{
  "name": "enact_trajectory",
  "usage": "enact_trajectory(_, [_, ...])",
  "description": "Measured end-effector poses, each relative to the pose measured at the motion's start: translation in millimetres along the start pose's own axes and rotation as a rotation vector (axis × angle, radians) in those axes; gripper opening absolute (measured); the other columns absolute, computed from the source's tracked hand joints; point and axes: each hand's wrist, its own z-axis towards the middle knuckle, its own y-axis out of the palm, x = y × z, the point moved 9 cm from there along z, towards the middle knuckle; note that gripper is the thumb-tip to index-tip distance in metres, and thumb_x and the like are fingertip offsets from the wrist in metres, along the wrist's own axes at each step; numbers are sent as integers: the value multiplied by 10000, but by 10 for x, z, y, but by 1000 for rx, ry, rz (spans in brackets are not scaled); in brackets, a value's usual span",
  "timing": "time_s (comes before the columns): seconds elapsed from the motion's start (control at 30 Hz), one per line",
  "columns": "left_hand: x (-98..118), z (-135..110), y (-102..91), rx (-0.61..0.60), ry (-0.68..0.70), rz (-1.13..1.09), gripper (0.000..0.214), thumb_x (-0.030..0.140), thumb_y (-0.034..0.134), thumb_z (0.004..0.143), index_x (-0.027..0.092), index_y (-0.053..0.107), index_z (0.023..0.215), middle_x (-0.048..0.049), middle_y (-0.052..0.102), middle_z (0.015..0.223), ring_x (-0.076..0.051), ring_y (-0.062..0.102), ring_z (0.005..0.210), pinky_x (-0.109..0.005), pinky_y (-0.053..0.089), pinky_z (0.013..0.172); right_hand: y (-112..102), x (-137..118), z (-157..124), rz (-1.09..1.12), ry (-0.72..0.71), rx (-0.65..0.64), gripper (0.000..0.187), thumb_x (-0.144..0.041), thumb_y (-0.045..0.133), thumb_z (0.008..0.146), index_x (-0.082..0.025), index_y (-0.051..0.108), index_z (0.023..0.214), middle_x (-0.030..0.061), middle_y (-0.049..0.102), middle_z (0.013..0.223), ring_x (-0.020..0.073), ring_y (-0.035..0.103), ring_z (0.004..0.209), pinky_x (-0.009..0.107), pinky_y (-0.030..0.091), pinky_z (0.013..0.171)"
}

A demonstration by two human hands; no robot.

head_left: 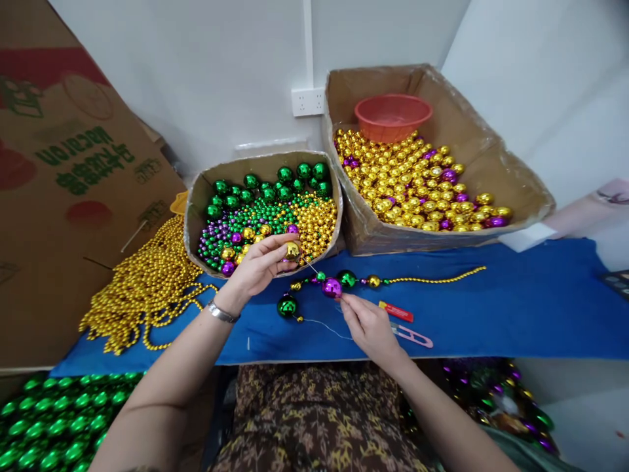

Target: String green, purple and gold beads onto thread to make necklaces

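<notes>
My left hand point(263, 263) is closed on a gold bead point(292, 250), just over the front rim of the smaller bead box. From there a thin string or needle runs down to a small green bead point(320, 276). My right hand point(366, 324) pinches a large purple bead point(332, 287) between thumb and finger. Around it on the blue cloth lies a partly strung bead strand, with a large green bead point(287, 306), another green bead point(346, 278) and a gold bead chain point(437, 276). A pale thread point(324, 328) trails beneath my right hand.
The smaller box point(191, 216) holds green, purple and gold beads. Behind right, a larger carton point(511, 177) contains gold and purple beads and a red basket point(393, 118). Gold chains point(152, 282) are heaped left. A red lighter point(397, 311) and pink-handled snips point(415, 335) lie right of my hand.
</notes>
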Motion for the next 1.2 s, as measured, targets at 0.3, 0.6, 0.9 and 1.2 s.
enact_trajectory(0.3, [66,-84,54,-21,133,294,381,277,739,767,198,670,1134,-81,642,1196,-168,629,973,-294,568,822,23,8,-18,-180,-15,-44,275,-233,405,975,-182,672,1020,79,730,845,187,688,749,290,524,707])
enact_trajectory(0.6, [-191,-165,144,-27,149,251,362,243,790,709,162,653,1035,-61,687,988,-140,633,884,-260,522,797,85,169,-24,76,249,-109,203,-305,405,981,-194,564,919,13,653,696,150,637,634,241,459,607])
enact_trajectory(0.9, [-237,-269,186,17,147,188,381,217,805,685,174,653,1031,-41,685,916,-139,636,849,-279,525,813,-14,145,-49,108,177,-10,236,-266,424,974,-191,631,1058,63,618,866,162,625,753,275,510,708])
enact_trajectory(1.2, [-335,-283,175,57,39,10,422,213,828,650,160,637,1023,-23,662,873,-127,638,789,-272,574,734,4,168,-70,182,219,-19,194,-290,485,954,-200,655,928,30,612,767,152,604,682,262,496,658])
